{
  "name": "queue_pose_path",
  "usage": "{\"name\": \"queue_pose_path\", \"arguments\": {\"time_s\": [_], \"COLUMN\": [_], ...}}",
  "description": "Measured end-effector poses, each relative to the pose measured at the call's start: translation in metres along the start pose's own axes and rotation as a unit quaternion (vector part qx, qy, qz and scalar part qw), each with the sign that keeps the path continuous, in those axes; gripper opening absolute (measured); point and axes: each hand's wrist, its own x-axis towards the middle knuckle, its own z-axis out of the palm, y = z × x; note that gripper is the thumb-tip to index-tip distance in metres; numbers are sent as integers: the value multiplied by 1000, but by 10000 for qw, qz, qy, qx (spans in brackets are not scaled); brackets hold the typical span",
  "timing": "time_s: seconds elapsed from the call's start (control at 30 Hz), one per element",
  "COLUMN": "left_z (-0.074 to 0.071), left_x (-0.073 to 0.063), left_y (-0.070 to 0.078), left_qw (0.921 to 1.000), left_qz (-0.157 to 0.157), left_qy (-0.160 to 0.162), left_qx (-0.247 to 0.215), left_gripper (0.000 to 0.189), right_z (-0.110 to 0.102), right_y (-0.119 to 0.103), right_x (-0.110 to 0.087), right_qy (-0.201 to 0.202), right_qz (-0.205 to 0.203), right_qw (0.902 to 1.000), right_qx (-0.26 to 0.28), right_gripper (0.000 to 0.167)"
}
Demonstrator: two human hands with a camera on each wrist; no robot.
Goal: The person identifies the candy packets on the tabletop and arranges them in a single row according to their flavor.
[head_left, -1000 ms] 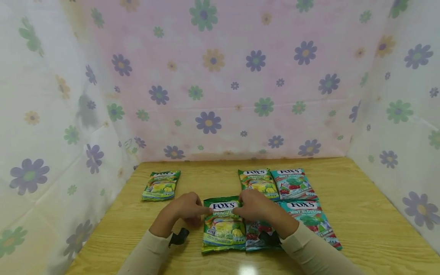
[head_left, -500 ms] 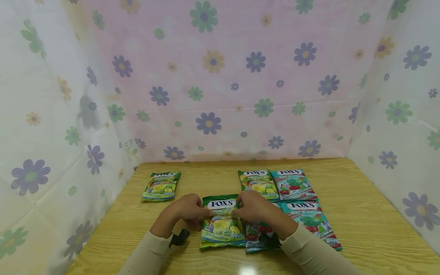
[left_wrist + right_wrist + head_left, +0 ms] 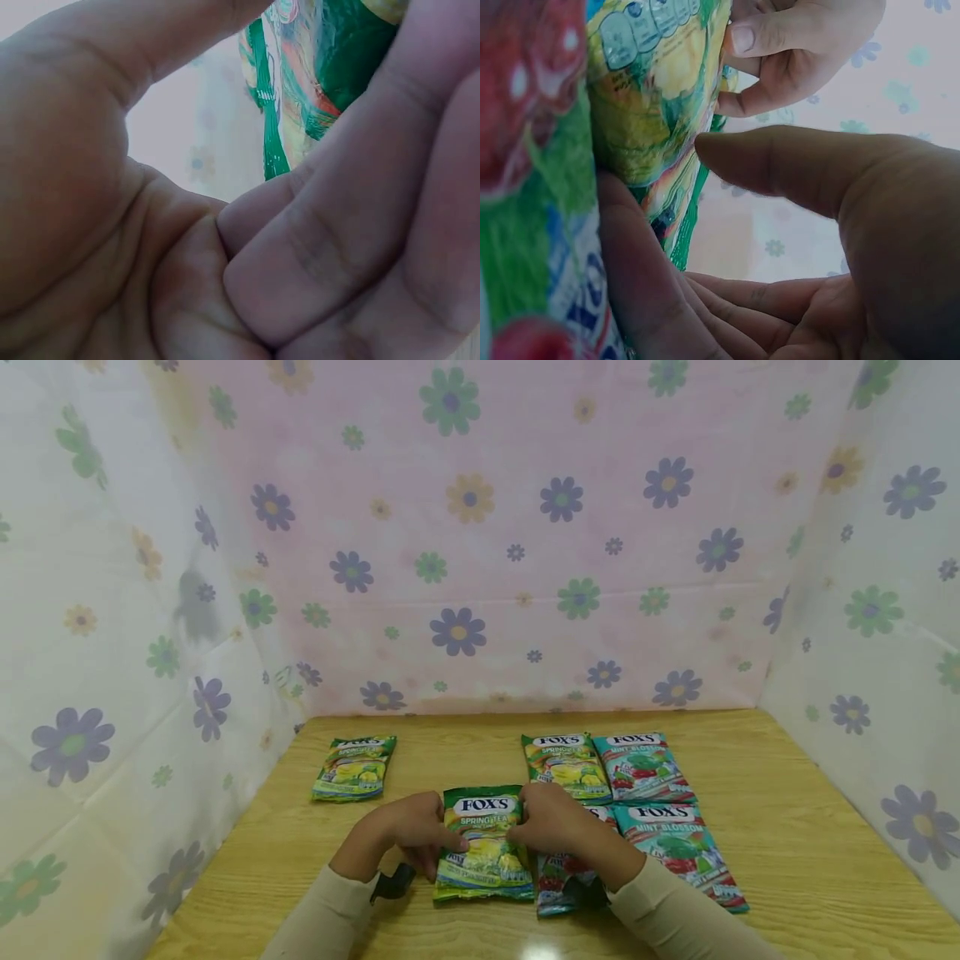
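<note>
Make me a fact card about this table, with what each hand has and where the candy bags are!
Left hand: pinches the left edge of the near Spring Tea bag
Right hand: pinches its right edge
Other Spring Tea: left-side bag; back bag
Mint Blossom: back-row bag; front-row bag
Partly hidden: red-and-teal bag, behind the right hand and wrist
Table: wood-patterned
Backdrop: pink cloth with flowers
</note>
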Motion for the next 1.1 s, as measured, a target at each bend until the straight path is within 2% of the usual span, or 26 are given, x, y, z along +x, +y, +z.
{"name": "queue_pose_path", "arguments": {"time_s": [0.17,0.37,0.53,0.73,0.97,1.1], "left_z": [0,0,-2,-4,-8,-11], "left_x": [-1,-1,-2,-3,-6,-6], "left_y": [0,-1,-2,-1,3,5], "left_qw": [10000,9997,9996,9993,9981,9971], "left_qz": [-6,-20,18,52,-41,-22], "left_qy": [37,202,257,356,617,761], "left_qx": [-18,-122,-114,-58,37,3], "left_gripper": [53,41,43,42,66,70], "right_z": [1,1,0,-2,-5,-8], "right_y": [-3,-5,-4,-6,-8,-10], "right_x": [0,1,1,2,1,0], "right_qy": [-38,-95,-68,0,88,187], "right_qz": [-1,-11,8,5,70,59], "right_qw": [10000,10000,9999,10000,9997,9992], "right_qx": [-20,-8,108,92,217,343], "right_gripper": [27,30,44,69,71,70]}}
